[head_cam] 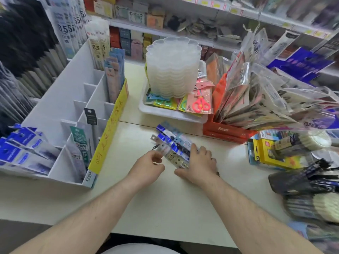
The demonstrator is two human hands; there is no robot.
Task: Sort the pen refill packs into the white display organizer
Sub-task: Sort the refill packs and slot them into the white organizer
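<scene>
Packs (174, 145) lie fanned on the counter, right of the organizer (60, 107). Left hand (148, 165) pinches 1 pack edge; right hand (198, 164) presses flat, steadying. We should lift 1 pack cleanly.

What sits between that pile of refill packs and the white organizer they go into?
Nothing visible. Bare tabletop lies between the pile of refill packs and the white display organizer. The left hand and right hand are already on the pile; the white tray sits behind, off that path.
</scene>
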